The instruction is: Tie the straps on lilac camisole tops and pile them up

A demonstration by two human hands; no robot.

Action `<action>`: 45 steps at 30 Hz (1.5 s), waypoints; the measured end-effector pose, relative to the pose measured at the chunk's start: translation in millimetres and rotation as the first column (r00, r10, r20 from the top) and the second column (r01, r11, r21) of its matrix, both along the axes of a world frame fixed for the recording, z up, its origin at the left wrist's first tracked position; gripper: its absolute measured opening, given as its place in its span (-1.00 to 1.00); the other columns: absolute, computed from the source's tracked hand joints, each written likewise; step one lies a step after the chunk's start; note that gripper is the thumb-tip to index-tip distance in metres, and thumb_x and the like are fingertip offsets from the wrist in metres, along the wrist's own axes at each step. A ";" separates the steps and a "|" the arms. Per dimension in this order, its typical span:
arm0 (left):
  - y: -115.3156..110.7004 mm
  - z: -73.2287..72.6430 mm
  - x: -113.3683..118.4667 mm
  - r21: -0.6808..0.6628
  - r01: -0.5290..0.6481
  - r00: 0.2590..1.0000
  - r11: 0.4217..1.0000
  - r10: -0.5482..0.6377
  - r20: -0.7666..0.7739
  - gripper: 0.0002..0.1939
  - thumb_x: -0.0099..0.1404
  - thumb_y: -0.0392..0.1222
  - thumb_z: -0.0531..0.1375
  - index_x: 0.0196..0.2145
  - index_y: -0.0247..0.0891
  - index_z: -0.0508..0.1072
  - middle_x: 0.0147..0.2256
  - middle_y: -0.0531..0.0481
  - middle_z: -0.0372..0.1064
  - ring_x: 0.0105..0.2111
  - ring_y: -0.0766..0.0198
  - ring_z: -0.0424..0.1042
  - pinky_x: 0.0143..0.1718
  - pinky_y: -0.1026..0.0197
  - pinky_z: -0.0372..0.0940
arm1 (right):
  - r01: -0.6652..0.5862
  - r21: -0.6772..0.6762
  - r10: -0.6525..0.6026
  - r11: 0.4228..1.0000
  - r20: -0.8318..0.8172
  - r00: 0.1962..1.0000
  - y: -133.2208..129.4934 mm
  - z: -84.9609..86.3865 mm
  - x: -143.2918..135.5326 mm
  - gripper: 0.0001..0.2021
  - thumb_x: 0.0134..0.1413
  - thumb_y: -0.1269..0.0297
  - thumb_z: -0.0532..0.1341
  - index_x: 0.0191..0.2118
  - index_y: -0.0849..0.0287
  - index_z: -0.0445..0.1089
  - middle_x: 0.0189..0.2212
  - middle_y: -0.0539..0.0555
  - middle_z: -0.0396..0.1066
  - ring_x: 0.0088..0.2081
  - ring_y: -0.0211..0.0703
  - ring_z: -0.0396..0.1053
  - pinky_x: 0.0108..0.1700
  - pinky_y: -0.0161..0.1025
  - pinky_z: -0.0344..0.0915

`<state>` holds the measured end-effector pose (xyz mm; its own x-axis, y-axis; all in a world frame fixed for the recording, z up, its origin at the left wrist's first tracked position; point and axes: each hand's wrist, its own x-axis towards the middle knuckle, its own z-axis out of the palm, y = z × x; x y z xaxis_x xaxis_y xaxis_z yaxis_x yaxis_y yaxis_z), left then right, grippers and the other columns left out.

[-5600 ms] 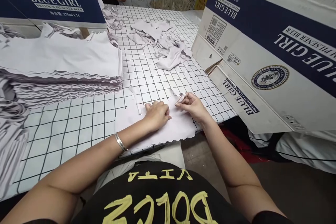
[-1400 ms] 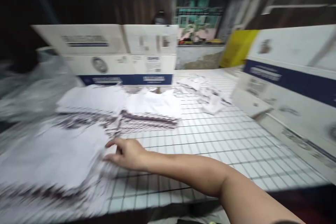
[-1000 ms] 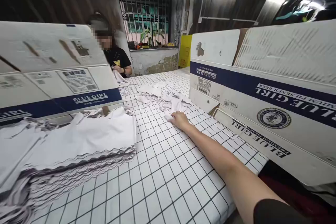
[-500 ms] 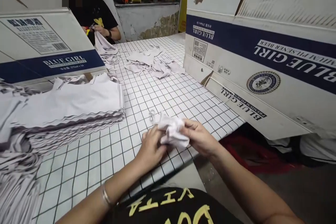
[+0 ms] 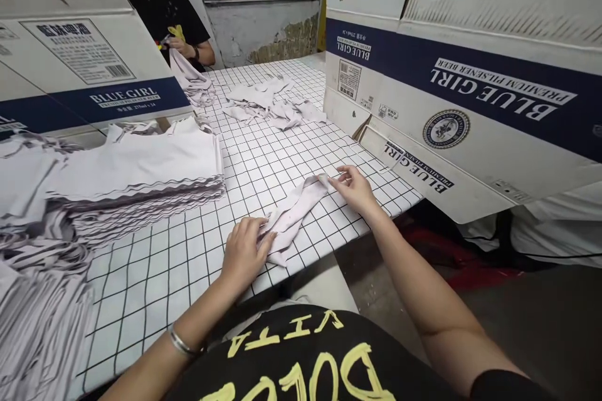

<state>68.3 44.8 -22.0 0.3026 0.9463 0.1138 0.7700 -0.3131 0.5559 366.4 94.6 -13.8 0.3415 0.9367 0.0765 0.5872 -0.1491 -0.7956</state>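
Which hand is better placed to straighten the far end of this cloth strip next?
Probably the right hand: it's at the far end of the cloth strip; the left hand is at the near end.

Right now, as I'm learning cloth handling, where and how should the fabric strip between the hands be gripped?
Probably pinch both ends, since the fabric strip lies long and creased: left hand from the left at the near end, right hand from the right at the far.

Looks like garment workshop: stacked cut fabric [image 5: 136, 163], big grid-patterned table [image 5: 150, 263], beer cartons [image 5: 399, 84], co-worker [image 5: 181, 15] handling cloth [image 5: 185, 75].
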 end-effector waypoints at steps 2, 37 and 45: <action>-3.0 -2.2 -0.9 0.001 -0.047 0.996 0.999 0.047 -0.082 -0.68 0.30 0.05 0.07 -0.10 -0.18 0.37 -0.14 -0.14 0.37 -0.10 0.02 0.35 -0.11 0.03 0.25 | -0.081 0.000 0.080 0.997 0.137 0.987 18.5 4.1 -11.5 -0.48 -0.15 0.00 0.33 -0.04 0.09 0.35 -0.19 0.08 0.36 -0.34 -0.19 0.29 -0.25 -0.20 0.24; 8.2 67.7 -42.1 0.319 -0.117 0.904 0.940 0.234 -0.358 -0.64 0.27 -0.12 0.00 -0.58 -0.25 0.41 -0.46 -0.07 0.36 -0.41 0.20 0.33 -0.48 0.22 0.04 | 0.010 -0.140 0.048 0.990 0.405 0.913 9.6 37.7 0.8 -0.90 -0.14 0.43 0.14 -0.47 0.12 0.17 -0.55 -0.02 0.26 -0.49 -0.21 0.14 -0.45 -0.29 -0.03; 11.9 26.6 -60.2 -0.052 -0.065 0.970 0.997 0.051 -0.237 -0.60 0.33 0.10 0.00 -0.16 -0.23 0.44 -0.19 -0.12 0.40 -0.17 0.08 0.36 -0.17 0.11 0.22 | -0.493 -0.215 0.510 0.843 0.032 0.859 -10.0 33.8 6.3 -0.72 -0.02 0.04 0.23 -0.26 0.13 0.35 -0.29 0.04 0.37 -0.36 -0.21 0.25 -0.28 -0.24 0.19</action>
<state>8.2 56.7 4.6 0.2584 0.9660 -0.0107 0.8972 -0.2359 0.3734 372.7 84.6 20.0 -0.1786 0.9771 -0.1153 0.6870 0.0400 -0.7255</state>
